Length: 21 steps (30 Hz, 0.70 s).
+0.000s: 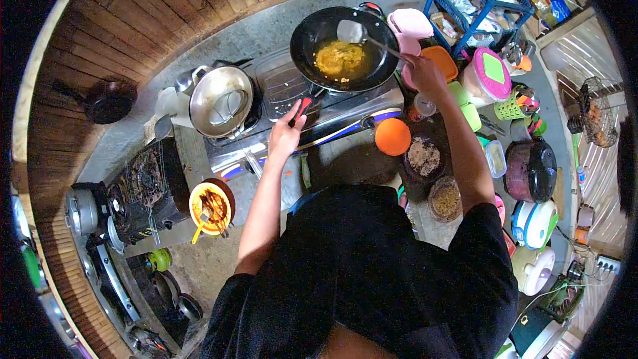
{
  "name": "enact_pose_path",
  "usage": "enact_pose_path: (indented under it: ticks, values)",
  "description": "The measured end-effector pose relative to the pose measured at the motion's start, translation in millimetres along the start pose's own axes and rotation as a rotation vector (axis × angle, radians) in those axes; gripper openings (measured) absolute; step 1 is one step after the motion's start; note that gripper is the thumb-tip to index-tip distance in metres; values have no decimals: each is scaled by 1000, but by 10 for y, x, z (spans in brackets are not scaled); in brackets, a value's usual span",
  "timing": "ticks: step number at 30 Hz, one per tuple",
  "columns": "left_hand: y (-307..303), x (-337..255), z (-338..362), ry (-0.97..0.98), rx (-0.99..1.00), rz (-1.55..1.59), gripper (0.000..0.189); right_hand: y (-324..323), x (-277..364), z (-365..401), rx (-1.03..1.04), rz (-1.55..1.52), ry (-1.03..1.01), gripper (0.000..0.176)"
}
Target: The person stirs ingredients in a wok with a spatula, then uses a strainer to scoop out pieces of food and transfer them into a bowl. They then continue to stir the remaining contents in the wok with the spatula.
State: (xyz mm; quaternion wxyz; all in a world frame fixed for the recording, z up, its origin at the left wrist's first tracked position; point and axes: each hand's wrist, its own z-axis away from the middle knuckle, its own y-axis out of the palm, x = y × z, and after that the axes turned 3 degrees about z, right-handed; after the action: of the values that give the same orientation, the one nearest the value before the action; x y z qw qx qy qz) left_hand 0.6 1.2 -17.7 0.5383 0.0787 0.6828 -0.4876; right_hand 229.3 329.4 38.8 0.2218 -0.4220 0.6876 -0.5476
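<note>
A black wok point(307, 45) sits on the right side of the gas stove point(332, 112), with yellow food point(339, 58) in its bottom. My left hand point(286, 135) is closed on the wok's red and black handle point(302, 110). My right hand point(425, 74) grips the handle of a metal spatula point(349, 31), whose blade is over the wok's upper part, above the food. Left of the wok, a silver pan point(222, 101) rests on the other burner.
Below my right forearm are an orange bowl point(393, 136), a plate of crumbly food point(424, 157) and a container of grains point(445, 199). A yellow-rimmed bowl with dark red sauce point(211, 208) is at the left. A blue rack point(480, 10) stands at the upper right.
</note>
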Motion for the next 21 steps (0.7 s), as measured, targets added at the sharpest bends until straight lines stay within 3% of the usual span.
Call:
enact_pose_path:
  ticks: [7, 10, 13, 15, 18, 21]
  values:
    - [-26, -72, 17, -23, 8, -54, 46, -22, -39, 23, 34, 252, 34, 23]
    - [-36, -88, 23, -59, 26, -53, 46, 41, -60, 57, 56, 151, 6, 21]
    - [-26, -78, 23, -6, -8, -64, 46, 135, -70, 48, 208, -17, 93, 22]
    - [-40, -98, 28, -39, 10, -46, 46, 56, -10, 56, 264, -57, -116, 20]
    - [-14, -44, 7, -30, 7, -30, 46, -103, 161, 86, 318, -295, -94, 21]
    - [-5, -10, 5, -27, 6, -7, 46, -161, 248, 81, 340, -334, -34, 24]
